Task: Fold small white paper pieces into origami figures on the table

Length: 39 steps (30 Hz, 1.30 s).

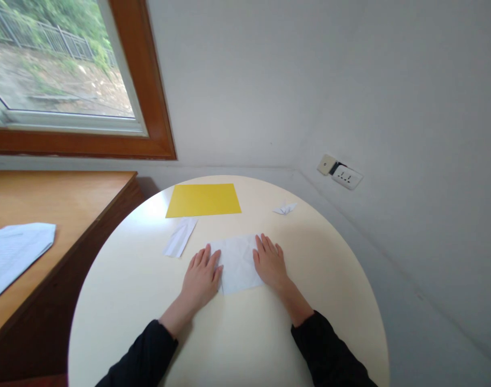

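Observation:
A creased white sheet of paper (239,266) lies flat on the round cream table (120,317). On its left edge rests my left hand (202,274), fingers stretched out and slightly apart. My right hand (271,262) lies flat over the right edge, its fingers spread and pointing away from me. Parts of both side edges are hidden under the hands. Just beyond my left hand is a folded white paper strip (181,237). A small folded white paper crane (284,208) sits farther off, to the right.
A yellow sheet (204,200) lies at the table's far side. To the left stands a wooden desk (80,196) with white printed papers (17,255) on it. The wall behind carries a power socket (347,176), and a wood-framed window (159,107) is at upper left.

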### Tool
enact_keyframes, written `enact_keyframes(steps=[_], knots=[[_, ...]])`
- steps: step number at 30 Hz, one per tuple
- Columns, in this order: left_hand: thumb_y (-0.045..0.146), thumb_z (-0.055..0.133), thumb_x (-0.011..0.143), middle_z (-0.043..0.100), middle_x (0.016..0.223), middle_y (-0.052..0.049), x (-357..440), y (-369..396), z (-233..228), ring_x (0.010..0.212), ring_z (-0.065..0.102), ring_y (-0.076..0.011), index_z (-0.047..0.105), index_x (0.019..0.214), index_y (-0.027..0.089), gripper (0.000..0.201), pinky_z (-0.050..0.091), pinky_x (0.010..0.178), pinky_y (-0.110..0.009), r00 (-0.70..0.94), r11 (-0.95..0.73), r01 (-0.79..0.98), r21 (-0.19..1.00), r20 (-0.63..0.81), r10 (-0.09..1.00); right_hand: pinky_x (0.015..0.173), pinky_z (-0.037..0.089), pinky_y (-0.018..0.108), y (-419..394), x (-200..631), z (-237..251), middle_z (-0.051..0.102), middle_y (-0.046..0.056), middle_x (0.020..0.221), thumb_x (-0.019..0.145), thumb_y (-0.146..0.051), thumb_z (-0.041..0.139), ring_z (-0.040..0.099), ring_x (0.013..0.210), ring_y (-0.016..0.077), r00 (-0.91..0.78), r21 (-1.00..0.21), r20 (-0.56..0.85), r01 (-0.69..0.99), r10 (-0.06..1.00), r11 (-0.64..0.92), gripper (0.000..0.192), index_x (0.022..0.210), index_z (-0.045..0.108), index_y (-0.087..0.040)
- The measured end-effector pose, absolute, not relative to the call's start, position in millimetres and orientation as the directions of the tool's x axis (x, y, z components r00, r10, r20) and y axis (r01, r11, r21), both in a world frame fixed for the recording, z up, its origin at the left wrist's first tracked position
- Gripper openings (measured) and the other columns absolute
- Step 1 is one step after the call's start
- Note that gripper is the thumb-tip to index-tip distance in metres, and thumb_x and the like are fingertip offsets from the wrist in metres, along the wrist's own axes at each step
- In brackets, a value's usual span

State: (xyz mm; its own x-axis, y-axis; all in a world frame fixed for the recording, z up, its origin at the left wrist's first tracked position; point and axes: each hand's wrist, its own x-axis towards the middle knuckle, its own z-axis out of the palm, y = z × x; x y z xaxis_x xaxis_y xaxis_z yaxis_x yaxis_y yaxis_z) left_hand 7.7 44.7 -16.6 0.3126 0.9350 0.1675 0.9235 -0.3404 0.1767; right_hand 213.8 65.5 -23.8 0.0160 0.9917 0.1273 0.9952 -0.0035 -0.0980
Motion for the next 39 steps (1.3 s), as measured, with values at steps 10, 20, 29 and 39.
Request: enact_keyframes(steps=[10, 20, 29, 39], knots=[[0.016, 0.031, 0.090, 0.035, 0.145, -0.014, -3.2, 53.2, -14.0, 0.131, 0.037, -0.0285, 0.042, 0.136, 0.014, 0.047, 0.030, 0.107, -0.043, 0.378, -0.379, 0.911, 0.160, 0.038, 0.925, 0.109, 0.020, 0.044, 66.6, 219.0, -19.1, 0.032, 0.010, 0.147, 0.094, -0.024, 0.026, 0.029, 0.135, 0.0221, -0.003, -0.096, 0.090, 0.995, 0.996, 0.012, 0.048, 0.140, 0.034, -0.012], [0.036, 0.048, 0.086, 0.032, 0.146, -0.016, -10.0, 56.1, -14.8, 0.133, 0.031, -0.0347, 0.041, 0.137, 0.017, 0.055, 0.028, 0.108, -0.049, 0.446, -0.437, 0.866, 0.242, 0.020, 0.895, 0.112, 0.012, 0.049, 55.9, 210.8, -8.3, 0.031, 0.018, 0.146, 0.088, -0.012, 0.038, 0.026, 0.136, 0.0289, -0.029, -0.024, 0.327, 0.999, 0.945, 0.039, 0.050, 0.137, 0.036, -0.005], [0.038, 0.050, 0.086, 0.034, 0.145, -0.017, -8.3, 55.1, -18.3, 0.132, 0.033, -0.0334, 0.043, 0.135, 0.017, 0.054, 0.029, 0.107, -0.048, 0.423, -0.427, 0.871, 0.245, 0.070, 0.903, 0.106, 0.034, 0.045, 5.0, 163.9, -19.7, 0.050, 0.015, 0.134, 0.087, -0.017, 0.043, 0.042, 0.128, 0.0226, -0.318, -0.320, 0.244, 0.865, 0.916, 0.386, 0.037, 0.122, 0.055, -0.014], [0.043, 0.054, 0.082, 0.031, 0.146, -0.018, -10.2, 56.2, -11.1, 0.134, 0.030, -0.0334, 0.040, 0.137, 0.017, 0.062, 0.029, 0.107, -0.047, 0.439, -0.428, 0.865, 0.263, 0.017, 0.898, 0.108, 0.028, 0.045, 8.0, 169.4, -8.0, 0.052, 0.011, 0.132, 0.078, -0.021, 0.059, 0.042, 0.128, 0.0216, -0.289, -0.534, 0.157, 0.779, 0.944, 0.327, 0.032, 0.111, 0.061, -0.021]])
